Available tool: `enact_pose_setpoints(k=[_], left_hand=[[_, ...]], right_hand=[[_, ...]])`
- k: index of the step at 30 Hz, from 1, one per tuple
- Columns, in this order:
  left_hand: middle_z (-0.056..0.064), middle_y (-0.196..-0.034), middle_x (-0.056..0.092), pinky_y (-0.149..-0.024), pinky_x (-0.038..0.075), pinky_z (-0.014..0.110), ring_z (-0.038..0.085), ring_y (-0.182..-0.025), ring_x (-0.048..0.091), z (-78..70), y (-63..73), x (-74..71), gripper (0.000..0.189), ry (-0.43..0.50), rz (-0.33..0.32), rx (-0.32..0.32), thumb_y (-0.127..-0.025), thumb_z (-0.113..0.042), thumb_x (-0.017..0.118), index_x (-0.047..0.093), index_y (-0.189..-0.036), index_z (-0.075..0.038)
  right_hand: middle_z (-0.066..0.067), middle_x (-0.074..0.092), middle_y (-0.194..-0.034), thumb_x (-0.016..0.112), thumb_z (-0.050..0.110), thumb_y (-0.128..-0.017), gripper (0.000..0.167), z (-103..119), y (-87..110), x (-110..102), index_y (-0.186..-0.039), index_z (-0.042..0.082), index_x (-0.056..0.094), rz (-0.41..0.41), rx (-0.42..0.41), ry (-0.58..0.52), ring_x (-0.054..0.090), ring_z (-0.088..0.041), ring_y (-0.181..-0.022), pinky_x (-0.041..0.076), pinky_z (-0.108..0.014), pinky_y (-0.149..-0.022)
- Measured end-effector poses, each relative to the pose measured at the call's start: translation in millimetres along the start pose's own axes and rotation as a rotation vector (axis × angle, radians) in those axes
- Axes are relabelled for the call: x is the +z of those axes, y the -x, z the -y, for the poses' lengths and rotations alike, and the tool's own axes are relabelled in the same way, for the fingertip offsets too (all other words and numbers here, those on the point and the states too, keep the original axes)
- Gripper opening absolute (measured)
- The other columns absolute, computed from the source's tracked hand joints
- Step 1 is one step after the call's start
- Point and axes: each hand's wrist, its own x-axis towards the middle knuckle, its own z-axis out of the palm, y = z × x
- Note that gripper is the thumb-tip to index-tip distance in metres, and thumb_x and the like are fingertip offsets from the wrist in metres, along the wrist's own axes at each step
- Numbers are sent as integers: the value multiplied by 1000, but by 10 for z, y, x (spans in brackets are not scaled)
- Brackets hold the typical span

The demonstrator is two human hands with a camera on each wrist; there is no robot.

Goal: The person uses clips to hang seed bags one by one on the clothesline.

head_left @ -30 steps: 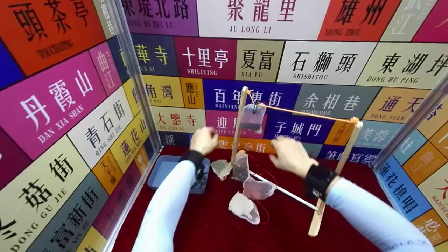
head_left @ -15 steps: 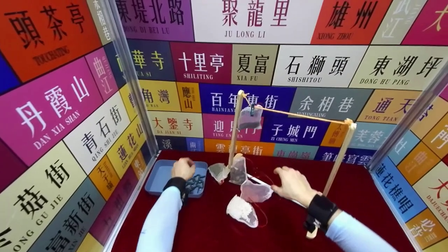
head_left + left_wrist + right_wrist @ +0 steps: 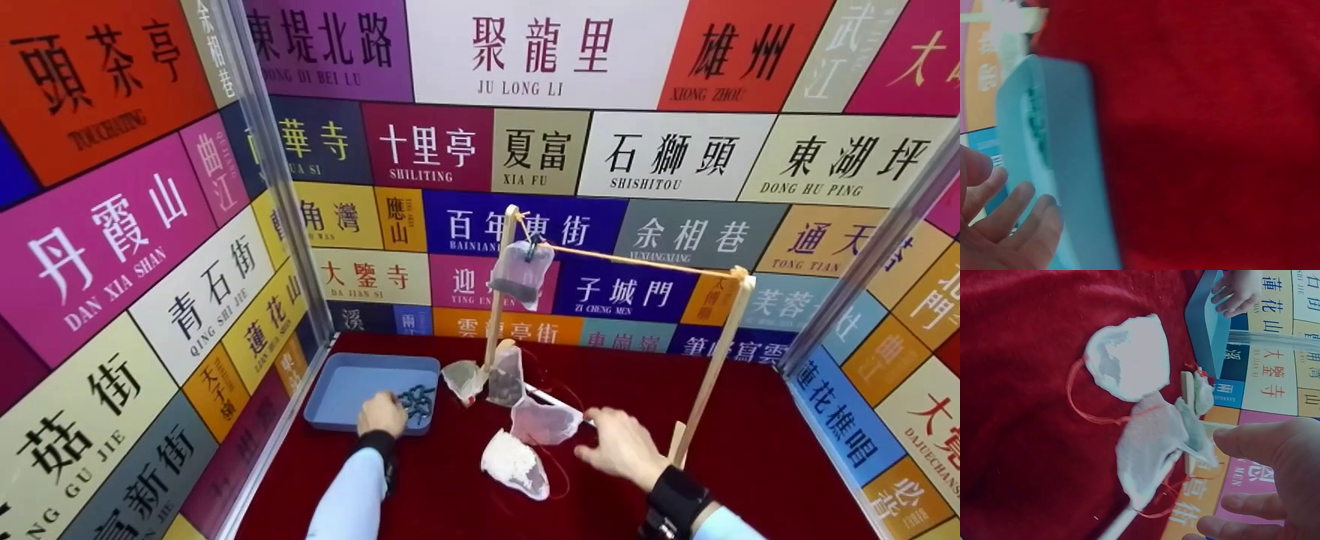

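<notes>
My left hand (image 3: pixel 381 414) is at the near right part of a shallow blue tray (image 3: pixel 330 382), beside several small dark clips (image 3: pixel 418 405) lying inside it. In the left wrist view its fingers are loosely bent, with nothing between them. Over the red cloth, my right hand (image 3: pixel 622 448) hovers with fingers spread, holding nothing, close to a mesh drawstring bag (image 3: pixel 546 421). A similar bag with white contents (image 3: pixel 511 461) lies nearer me; two more bags, one of them a dark-filled bag (image 3: pixel 506 381), lie farther back. Another bag (image 3: pixel 517 277) hangs from a cord (image 3: pixel 637 260) by a dark clip.
A wooden frame carries the cord between its left post (image 3: pixel 495 322) and right post (image 3: pixel 716 360), the latter standing just beyond my right hand. A white rod (image 3: pixel 551 400) runs low between them, partly hidden by bags. Printed panels wall in the red-covered table (image 3: pixel 600 510).
My left hand has come down from beside the left post to the tray. My right hand has lowered from near the cord towards the bags. The camera view has tilted slightly upward.
</notes>
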Motion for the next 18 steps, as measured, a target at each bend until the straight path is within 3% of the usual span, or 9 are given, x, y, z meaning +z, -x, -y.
enact_pose_setpoints(k=[3, 8, 13, 18], left_hand=[[27, -110, 83, -90, 65, 64, 51, -102, 80, 30, 39, 95, 23, -12, -3, -2, -103, -17, 73, 82, -116, 0], [31, -121, 81, -92, 66, 64, 52, -110, 78, 2, 21, 121, 37, -31, 55, -22, -101, -23, 78, 78, -129, 1], [35, -127, 78, -106, 60, 66, 57, -120, 72, -23, -42, 111, 38, -101, 157, -72, -105, -27, 70, 77, -124, 6], [38, -138, 72, -113, 53, 70, 59, -128, 64, -59, -48, 162, 40, -171, 241, -153, -101, -25, 68, 78, -122, 8]], right_hand=[[-20, 81, -117, 100, 29, -78, 56, 35, 51, 88, -124, 5, 78, 8, 3, -5, 78, -44, -108, 66, -61, -90], [-17, 82, -110, 101, 29, -76, 50, 109, 124, 158, -115, 8, 79, -3, -42, -9, 80, -40, -101, 66, -58, -86], [-15, 82, -107, 101, 27, -74, 47, 138, 124, 148, -111, 9, 79, -14, -58, -3, 80, -39, -98, 65, -56, -84], [-14, 83, -106, 100, 26, -75, 45, 112, 149, 160, -112, 8, 80, 9, -67, -17, 81, -36, -97, 66, -54, -84]])
